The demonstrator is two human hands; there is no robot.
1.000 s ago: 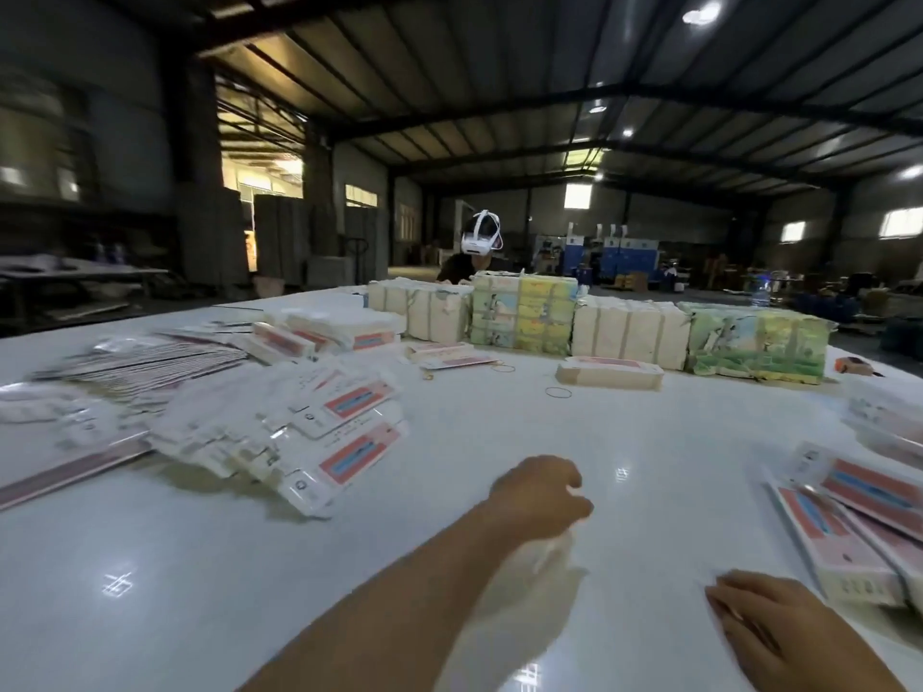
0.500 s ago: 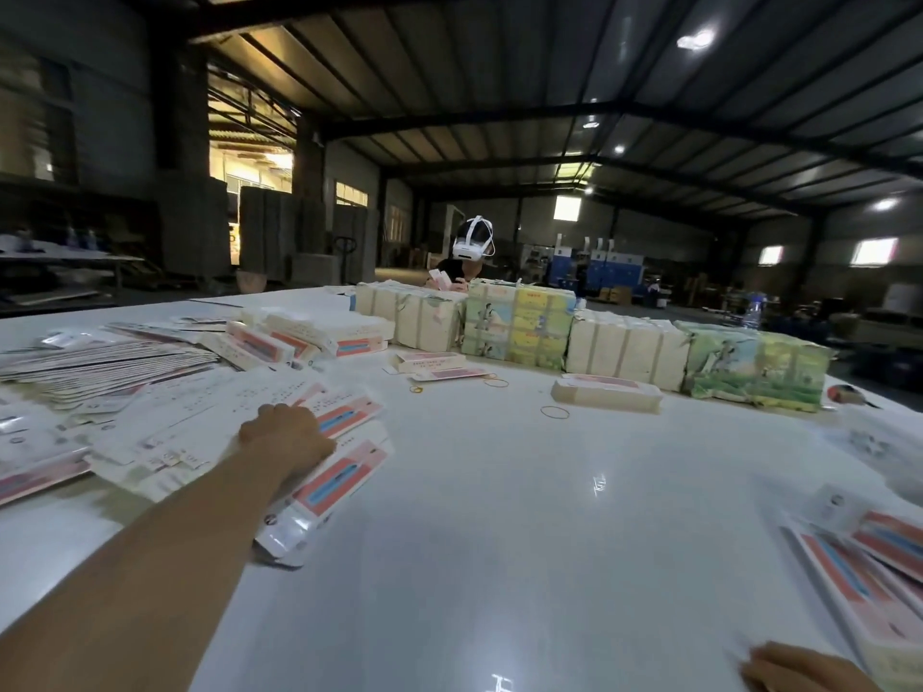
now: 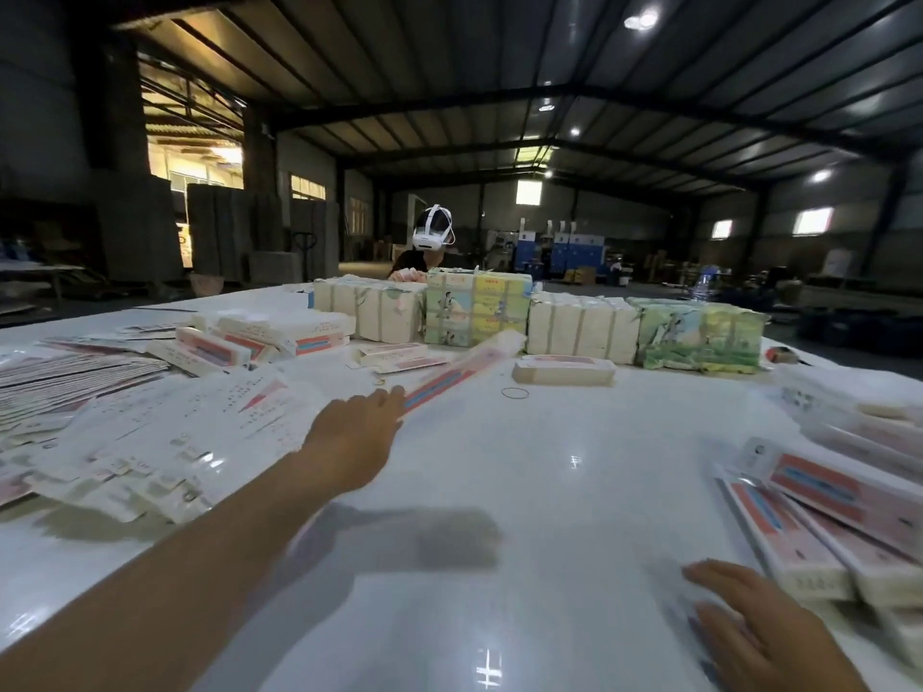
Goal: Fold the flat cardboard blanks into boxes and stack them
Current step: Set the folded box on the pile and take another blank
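Note:
My left hand (image 3: 352,437) is stretched out over the white table (image 3: 524,491) and holds one flat white blank with a red and blue stripe (image 3: 462,369), lifted above the table and blurred by motion. To its left lies a loose heap of flat blanks (image 3: 165,437). My right hand (image 3: 764,636) hovers low at the bottom right with fingers spread and holds nothing. Beside it sits a stack of folded boxes with red and blue panels (image 3: 824,521).
Bundled packs (image 3: 544,322) line the table's far side, with a single folded box (image 3: 563,370) and a rubber band (image 3: 515,393) in front. More folded boxes (image 3: 259,337) lie far left. A person wearing a white headset (image 3: 432,231) sits behind the bundles.
My left hand, which was on the heap of blanks half a second ago, has lifted one blank and swung it right toward the table's middle. My right hand has risen into view.

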